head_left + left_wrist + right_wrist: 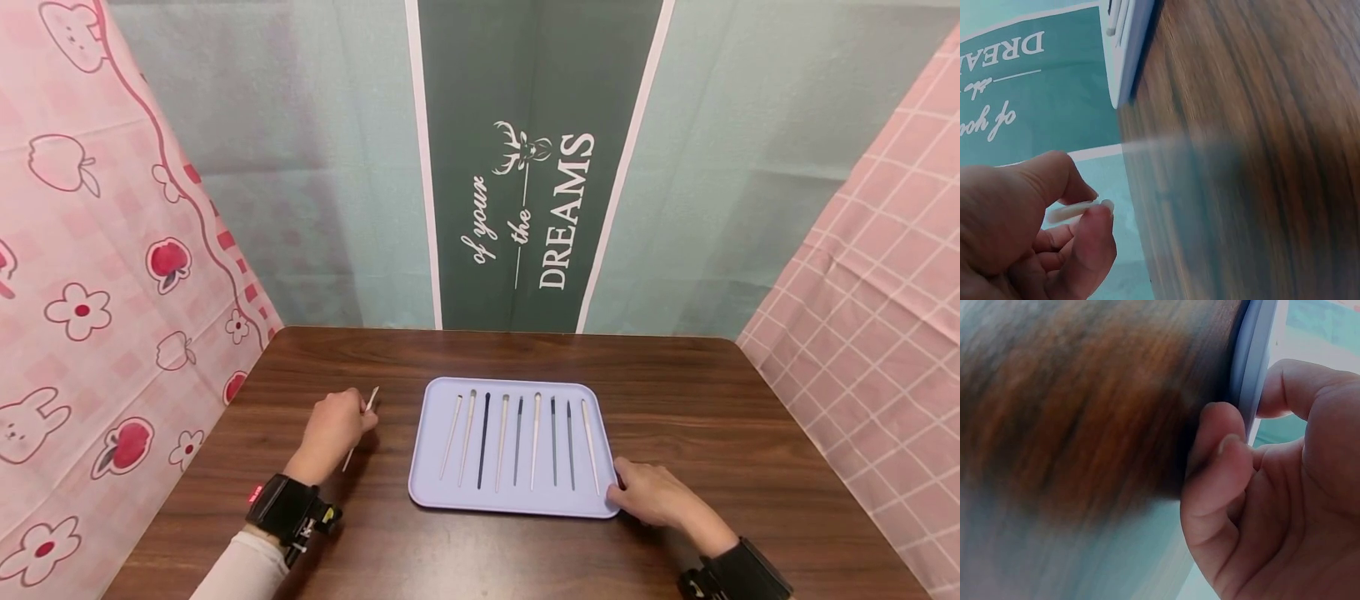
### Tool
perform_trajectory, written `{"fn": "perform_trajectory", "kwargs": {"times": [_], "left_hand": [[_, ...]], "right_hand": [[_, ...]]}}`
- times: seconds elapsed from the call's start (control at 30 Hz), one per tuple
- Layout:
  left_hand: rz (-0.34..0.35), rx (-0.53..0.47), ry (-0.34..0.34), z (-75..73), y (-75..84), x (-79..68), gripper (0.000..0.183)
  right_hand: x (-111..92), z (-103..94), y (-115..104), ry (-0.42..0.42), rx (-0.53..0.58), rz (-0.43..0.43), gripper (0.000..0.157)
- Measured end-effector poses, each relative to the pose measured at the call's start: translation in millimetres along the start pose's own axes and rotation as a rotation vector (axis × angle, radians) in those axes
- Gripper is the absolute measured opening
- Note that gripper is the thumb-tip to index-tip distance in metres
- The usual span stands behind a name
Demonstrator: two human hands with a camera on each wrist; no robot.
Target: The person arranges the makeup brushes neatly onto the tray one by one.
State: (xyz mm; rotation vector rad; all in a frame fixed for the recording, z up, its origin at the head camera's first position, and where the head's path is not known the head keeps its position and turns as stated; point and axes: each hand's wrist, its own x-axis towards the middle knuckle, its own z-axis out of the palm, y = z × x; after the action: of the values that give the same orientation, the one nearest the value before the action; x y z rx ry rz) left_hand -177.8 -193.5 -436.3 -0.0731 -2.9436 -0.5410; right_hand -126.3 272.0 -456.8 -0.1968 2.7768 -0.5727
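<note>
Left of the tray, my left hand (335, 429) pinches a slim pale-handled makeup brush (372, 400) between thumb and fingers. One end sticks out above the hand and the other slants down toward the table; the middle is hidden by the hand. The left wrist view shows the brush (1067, 213) end-on between the fingertips. My right hand (652, 493) grips the near right corner of a lilac tray (426, 467), thumb on the upper side and fingers curled by the underside, as the right wrist view shows. Several makeup brushes lie side by side on it, including a black one (483, 442).
The tray rests on a dark wood-grain table (675, 392). A green and teal printed cloth (510, 250) hangs behind the table's far edge. Pink patterned cloths hang on the left (82, 383) and right (877, 308). Black straps with cameras sit on both wrists.
</note>
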Motion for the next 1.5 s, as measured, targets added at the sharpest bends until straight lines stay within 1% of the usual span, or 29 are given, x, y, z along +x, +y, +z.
{"fn": "perform_trajectory", "kwargs": {"times": [0.07,0.23,0.63,0.9,1.03,1.1,1.17,1.3,1.33,1.5], "left_hand": [[-0.003,0.004,0.014,1.2,3.4,0.5,0.017],[-0.005,-0.007,0.026,6.2,11.0,1.6,0.018],[-0.002,-0.043,0.023,20.2,39.0,2.7,0.017],[0.001,-0.042,0.025,30.1,54.2,6.2,0.024],[-0.025,-0.050,0.005,33.6,60.7,6.3,0.024],[-0.034,-0.050,-0.004,35.5,63.4,6.6,0.026],[-0.046,-0.049,-0.015,37.1,66.4,7.4,0.028],[-0.068,-0.053,-0.035,40.0,72.4,8.7,0.030],[-0.072,-0.055,-0.039,40.6,73.7,8.9,0.030],[-0.063,-0.050,-0.031,44.4,78.5,9.3,0.030]], "right_hand": [[0.1,0.0,0.0,-0.002,0.000,0.002,0.019],[-0.1,-0.2,-0.2,-0.002,-0.004,-0.001,0.020],[0.1,-0.3,-0.4,0.010,-0.020,-0.018,0.021],[0.3,-0.4,-0.5,0.007,-0.027,-0.012,0.021],[1.3,-0.3,2.1,0.004,-0.019,-0.032,0.021],[2.7,0.5,5.6,-0.001,-0.027,-0.055,0.020],[3.7,1.0,7.1,-0.003,-0.024,-0.059,0.020],[2.6,0.7,5.9,0.002,-0.028,-0.051,0.020],[1.6,-0.1,3.5,0.005,-0.018,-0.034,0.020],[-0.5,-0.4,-0.2,0.014,-0.035,-0.016,0.021]]}}
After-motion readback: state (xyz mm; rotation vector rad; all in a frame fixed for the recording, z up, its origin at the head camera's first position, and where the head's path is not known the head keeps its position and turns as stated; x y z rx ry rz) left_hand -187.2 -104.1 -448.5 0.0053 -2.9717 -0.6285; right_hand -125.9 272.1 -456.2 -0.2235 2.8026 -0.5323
